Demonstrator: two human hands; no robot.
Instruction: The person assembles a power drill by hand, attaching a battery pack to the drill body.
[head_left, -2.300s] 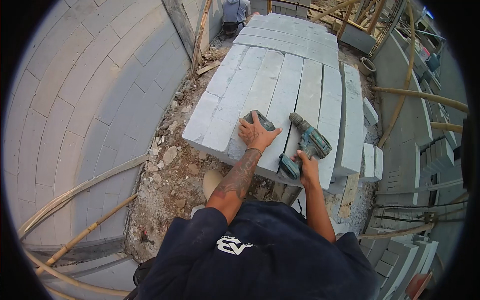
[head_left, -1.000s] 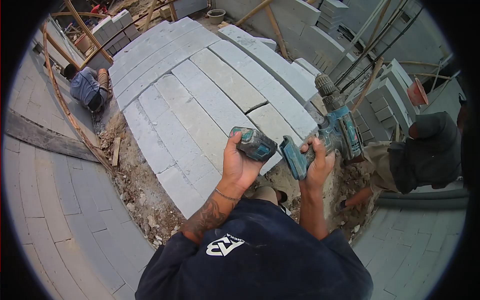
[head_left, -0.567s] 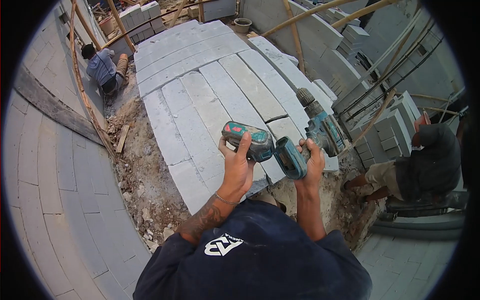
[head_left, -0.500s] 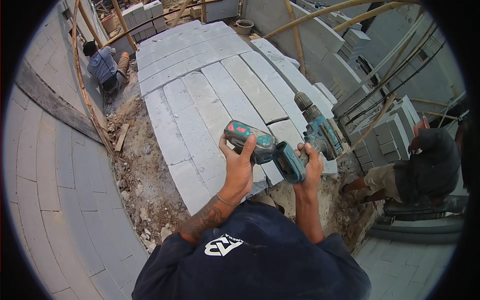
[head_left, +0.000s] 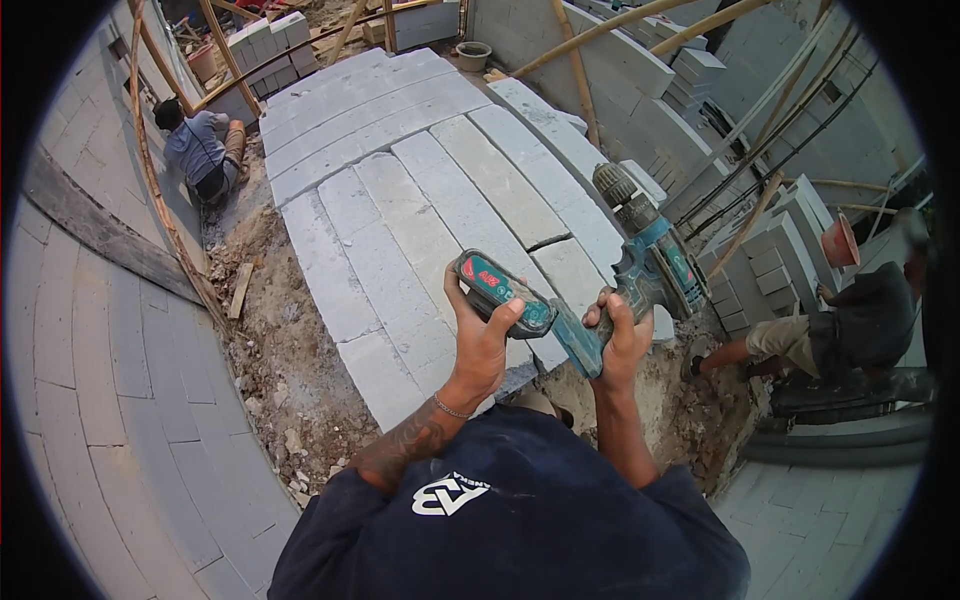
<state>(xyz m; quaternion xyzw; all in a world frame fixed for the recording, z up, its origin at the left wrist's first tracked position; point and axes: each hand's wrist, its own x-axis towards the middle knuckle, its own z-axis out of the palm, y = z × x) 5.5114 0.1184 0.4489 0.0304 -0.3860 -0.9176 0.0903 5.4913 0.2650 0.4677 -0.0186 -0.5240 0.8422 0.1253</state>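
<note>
My left hand [head_left: 480, 350] is closed around a battery pack [head_left: 505, 297] with a green top label and dark sides. Its thumb presses on the label's edge. In my right hand [head_left: 622, 343] is a teal and black cordless drill [head_left: 658, 262], gripped by its handle. The chuck points up and away from me, and I see no bit in it. The drill's teal base lies right beside the battery pack's right end; whether the two are joined cannot be made out. Below both tools lies a wide stack of pale blocks [head_left: 440, 190].
A person [head_left: 198, 150] sits by the left wall; another person [head_left: 860, 320] bends over at right near a reddish bucket [head_left: 841, 243]. Bamboo poles [head_left: 575, 75] lean at the back. Rubble [head_left: 290, 400] covers the ground at left. More blocks [head_left: 775, 255] are stacked at right.
The drill's base and the battery pack have come closer together, and the drill has turned slightly. At right, the person has bent lower, revealing the bucket. My view has shifted a little.
</note>
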